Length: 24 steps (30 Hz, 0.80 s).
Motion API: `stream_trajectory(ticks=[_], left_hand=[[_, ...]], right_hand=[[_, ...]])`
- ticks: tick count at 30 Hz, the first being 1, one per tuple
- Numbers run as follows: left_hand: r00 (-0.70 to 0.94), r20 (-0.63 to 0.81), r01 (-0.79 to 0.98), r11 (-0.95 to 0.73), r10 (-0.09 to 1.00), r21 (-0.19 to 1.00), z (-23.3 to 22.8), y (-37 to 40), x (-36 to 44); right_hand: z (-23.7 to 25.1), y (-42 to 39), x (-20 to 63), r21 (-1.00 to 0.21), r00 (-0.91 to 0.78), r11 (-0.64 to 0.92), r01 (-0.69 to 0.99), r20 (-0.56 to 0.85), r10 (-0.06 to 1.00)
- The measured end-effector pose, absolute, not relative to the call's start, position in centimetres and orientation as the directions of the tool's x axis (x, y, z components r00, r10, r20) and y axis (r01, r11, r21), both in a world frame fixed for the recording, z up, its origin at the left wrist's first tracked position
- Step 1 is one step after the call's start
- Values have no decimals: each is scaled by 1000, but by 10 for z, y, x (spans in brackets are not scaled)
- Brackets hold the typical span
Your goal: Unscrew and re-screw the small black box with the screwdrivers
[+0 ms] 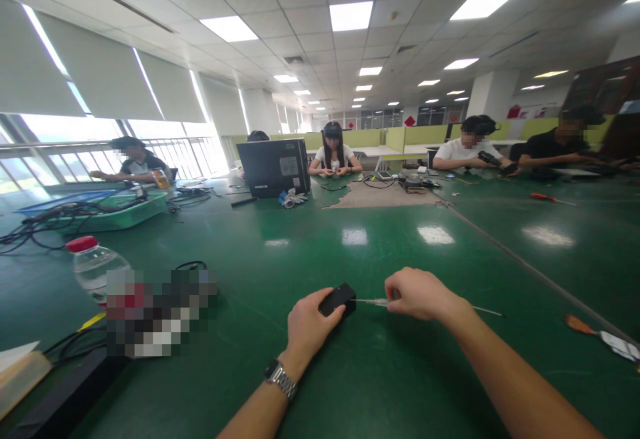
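Note:
My left hand is closed around a small black box-shaped device, thumb along its near side. To its right, my right hand is closed on a thin screwdriver with a pale, translucent handle. The metal shaft points left, and its tip meets the right end of the black device; whether it sits inside cannot be made out. A thin rod shows beyond my right wrist, and my hand hides whether it belongs to the same tool.
A water bottle stands left, near a black bar. Cables hang over a green basket. A brush lies right, an orange-handled screwdriver farther off. A black computer case stands ahead. Several people sit around the green table.

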<state>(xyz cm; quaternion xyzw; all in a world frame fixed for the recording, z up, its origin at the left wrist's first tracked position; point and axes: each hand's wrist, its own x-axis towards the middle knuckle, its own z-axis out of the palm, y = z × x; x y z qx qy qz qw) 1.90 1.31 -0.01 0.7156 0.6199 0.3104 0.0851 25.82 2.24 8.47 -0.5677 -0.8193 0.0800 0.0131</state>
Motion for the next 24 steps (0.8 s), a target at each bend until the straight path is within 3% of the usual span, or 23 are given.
stream_trajectory(ticks=[6, 17, 24], left_hand=[[66, 406, 888, -240, 912, 393, 3, 10, 22], [219, 527, 915, -361, 821, 182, 4, 5, 24], [274, 610, 896, -427, 744, 119, 6, 5, 24]], right_hand=[[93, 8, 246, -22, -332, 331, 943, -25, 943], [96, -8, 229, -8, -401, 401, 916, 8, 916], [89, 6, 242, -77, -417, 411, 908, -84, 905]])
